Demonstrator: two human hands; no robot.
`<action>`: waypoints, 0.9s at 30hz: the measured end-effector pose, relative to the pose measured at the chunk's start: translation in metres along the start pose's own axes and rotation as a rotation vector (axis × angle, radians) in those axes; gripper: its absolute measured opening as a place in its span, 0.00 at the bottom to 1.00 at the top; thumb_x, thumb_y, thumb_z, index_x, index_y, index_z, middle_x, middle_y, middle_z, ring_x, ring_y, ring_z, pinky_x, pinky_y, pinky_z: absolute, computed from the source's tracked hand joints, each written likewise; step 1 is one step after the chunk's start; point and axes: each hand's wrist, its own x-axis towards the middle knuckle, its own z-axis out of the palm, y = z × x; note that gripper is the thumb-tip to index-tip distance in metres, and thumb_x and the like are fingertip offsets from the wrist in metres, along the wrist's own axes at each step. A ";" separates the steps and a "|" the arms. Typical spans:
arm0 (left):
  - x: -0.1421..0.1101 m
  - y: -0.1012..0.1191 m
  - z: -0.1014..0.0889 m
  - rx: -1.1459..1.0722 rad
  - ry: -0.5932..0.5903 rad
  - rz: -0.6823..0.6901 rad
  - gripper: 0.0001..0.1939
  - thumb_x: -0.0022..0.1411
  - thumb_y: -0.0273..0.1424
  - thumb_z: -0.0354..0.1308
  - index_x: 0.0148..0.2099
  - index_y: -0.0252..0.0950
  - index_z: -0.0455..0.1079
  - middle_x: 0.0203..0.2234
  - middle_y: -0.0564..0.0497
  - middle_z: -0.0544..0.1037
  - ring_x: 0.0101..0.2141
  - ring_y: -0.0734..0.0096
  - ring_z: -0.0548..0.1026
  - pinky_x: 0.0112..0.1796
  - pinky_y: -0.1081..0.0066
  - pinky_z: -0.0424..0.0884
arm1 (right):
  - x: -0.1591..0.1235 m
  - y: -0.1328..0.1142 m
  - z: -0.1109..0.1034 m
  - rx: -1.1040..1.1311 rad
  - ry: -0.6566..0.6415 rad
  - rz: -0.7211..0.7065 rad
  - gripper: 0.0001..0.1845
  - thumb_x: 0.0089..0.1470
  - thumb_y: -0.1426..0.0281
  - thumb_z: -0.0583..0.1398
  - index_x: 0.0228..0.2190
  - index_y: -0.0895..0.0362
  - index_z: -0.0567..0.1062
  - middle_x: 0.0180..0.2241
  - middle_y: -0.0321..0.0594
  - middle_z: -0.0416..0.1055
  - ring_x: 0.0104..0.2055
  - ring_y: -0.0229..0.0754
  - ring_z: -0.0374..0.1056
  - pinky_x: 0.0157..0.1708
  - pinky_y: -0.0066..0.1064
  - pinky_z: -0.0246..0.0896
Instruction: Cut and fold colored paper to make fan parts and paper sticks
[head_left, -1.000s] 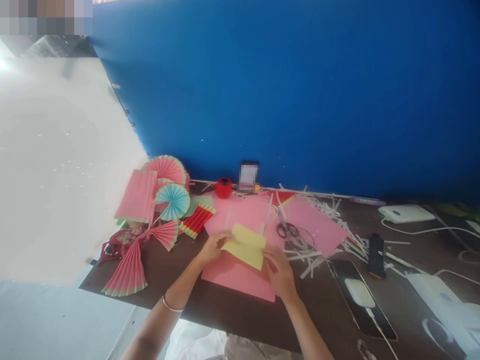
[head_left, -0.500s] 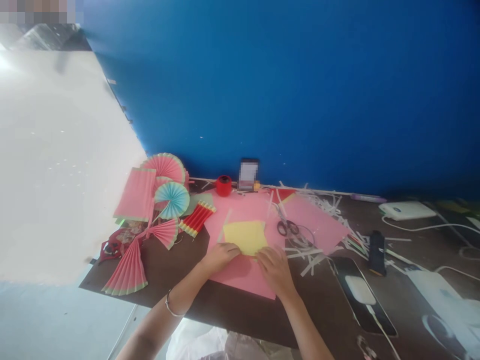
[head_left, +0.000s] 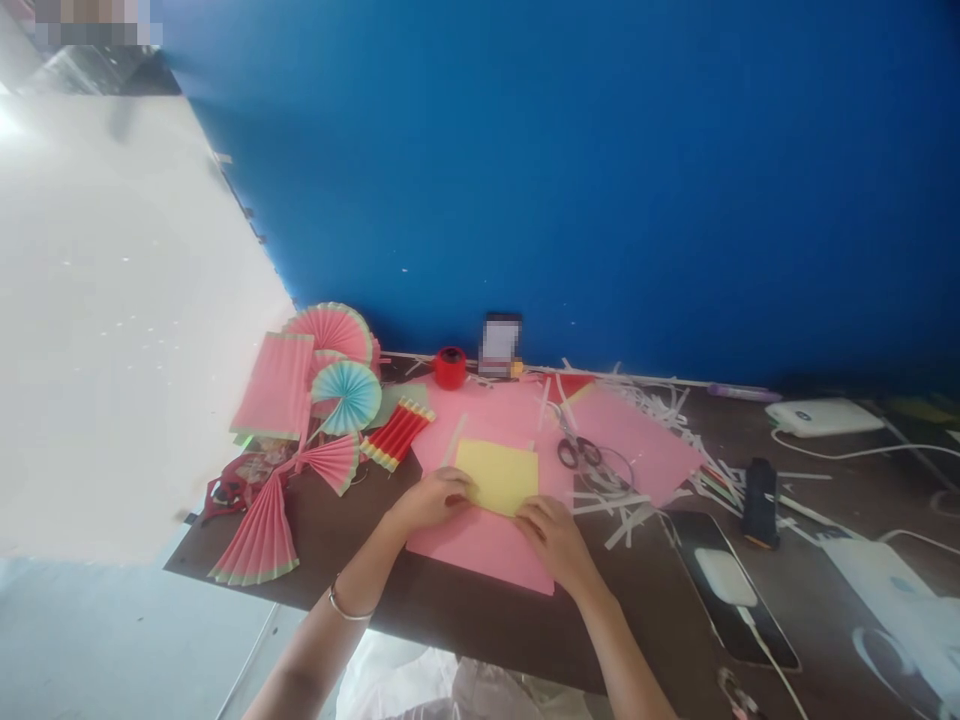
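A yellow sheet of paper [head_left: 498, 476] lies over pink paper [head_left: 480, 548] at the middle of the table. Its lower left corner is pinched by my left hand [head_left: 437, 497], with the fingers curled on the edge. At the lower right edge, my right hand [head_left: 553, 532] grips the same sheet, thumb and fingers close together. Just left of the sheet is a pleated red paper piece [head_left: 397, 433] with yellow ends. A pair of scissors [head_left: 578, 452] rests to the right on the pink paper.
Pleated pink paper fans [head_left: 259, 535] and a blue one [head_left: 346, 397] crowd the left side. A red tape roll [head_left: 450, 369] stands at the back. White paper strips [head_left: 630, 515], a phone [head_left: 731, 590], a black object [head_left: 760, 503] and a white power bank [head_left: 823, 417] lie rightward.
The yellow sheet was raised and tilted, with hands at its two sides. It now lies flatter and squarer, and both hands have come to its near edge.
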 end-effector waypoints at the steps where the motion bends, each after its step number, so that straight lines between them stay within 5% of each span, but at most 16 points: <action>1: 0.000 -0.002 0.000 -0.028 0.010 0.006 0.07 0.58 0.26 0.54 0.36 0.37 0.73 0.41 0.48 0.75 0.44 0.69 0.70 0.47 0.67 0.67 | 0.000 0.000 -0.001 0.016 -0.008 0.010 0.09 0.57 0.68 0.53 0.27 0.54 0.71 0.31 0.40 0.70 0.36 0.42 0.65 0.38 0.37 0.60; 13: 0.000 -0.014 0.001 -0.056 0.066 -0.057 0.03 0.55 0.26 0.57 0.34 0.35 0.71 0.43 0.46 0.70 0.46 0.67 0.67 0.49 0.64 0.65 | 0.001 0.002 0.002 0.145 -0.034 0.154 0.11 0.56 0.65 0.52 0.25 0.54 0.68 0.30 0.41 0.69 0.36 0.45 0.65 0.38 0.40 0.60; 27: 0.001 -0.008 0.003 -0.065 0.127 -0.091 0.05 0.56 0.21 0.51 0.32 0.35 0.64 0.41 0.47 0.68 0.46 0.67 0.65 0.48 0.64 0.64 | 0.002 0.007 0.015 0.020 0.070 0.203 0.09 0.54 0.66 0.54 0.23 0.55 0.67 0.33 0.41 0.64 0.39 0.45 0.62 0.40 0.41 0.58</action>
